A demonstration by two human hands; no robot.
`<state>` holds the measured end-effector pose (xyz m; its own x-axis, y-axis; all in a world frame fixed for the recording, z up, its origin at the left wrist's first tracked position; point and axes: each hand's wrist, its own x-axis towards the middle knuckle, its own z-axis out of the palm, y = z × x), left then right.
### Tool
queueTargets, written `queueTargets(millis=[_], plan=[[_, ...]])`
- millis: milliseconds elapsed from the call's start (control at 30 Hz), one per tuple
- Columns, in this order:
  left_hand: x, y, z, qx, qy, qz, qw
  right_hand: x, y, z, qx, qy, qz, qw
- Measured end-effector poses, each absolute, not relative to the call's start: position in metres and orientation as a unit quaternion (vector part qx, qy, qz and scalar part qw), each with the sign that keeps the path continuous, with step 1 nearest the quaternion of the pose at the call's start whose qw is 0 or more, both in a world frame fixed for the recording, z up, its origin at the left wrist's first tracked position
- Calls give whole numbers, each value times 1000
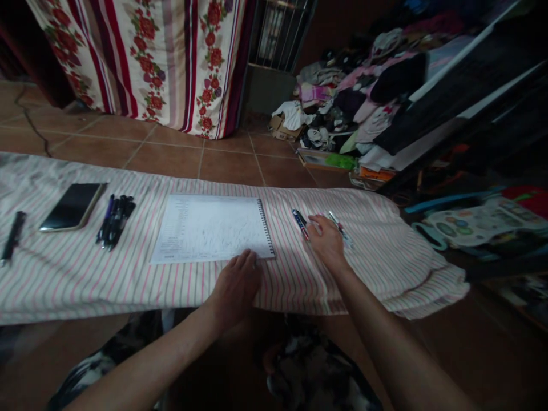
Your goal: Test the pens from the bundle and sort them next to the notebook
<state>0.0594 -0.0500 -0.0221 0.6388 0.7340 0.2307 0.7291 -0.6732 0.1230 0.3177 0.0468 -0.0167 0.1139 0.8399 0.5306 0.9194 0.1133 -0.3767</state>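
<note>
A spiral notebook [214, 225] lies on the striped cloth, its page covered with faint print and marks and its coil along the right side. My left hand [240, 279] rests with its fingers laid on the notebook's lower right edge. To the right, my right hand [327, 240] is low over the cloth with thumb and forefinger apart. Its fingertips are beside dark pens [300, 222]; whether they touch them I cannot tell. Just past its other side lie light, clear-looking pens [341, 228], partly behind the hand.
Several dark pens [115, 220] lie bunched left of the notebook. Farther left are a phone [72, 206] and a single black pen [12, 238]. The striped cloth [368, 268] covers the long surface. Clothes [355, 97] are heaped beyond it on the right; a flowered curtain [171, 63] hangs ahead.
</note>
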Motion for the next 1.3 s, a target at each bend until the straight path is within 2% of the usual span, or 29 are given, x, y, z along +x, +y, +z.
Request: queueTargets(millis=[200, 400, 700, 1000, 1300], plan=[[46, -48, -21, 903, 398, 159, 28, 220, 21, -17, -571, -694, 15, 438], [14, -42, -21, 892, 407, 196, 22, 158, -11, -30, -500, -740, 56, 446], [-59, -30, -11, 815, 519, 253, -40, 132, -20, -45, -449, -809, 50, 377], [-130, -22, -4, 681, 692, 200, -130, 132, -14, -38, -448, -831, 42, 328], [-135, -22, -6, 675, 708, 202, -57, 134, -9, -32, -443, -843, 48, 301]])
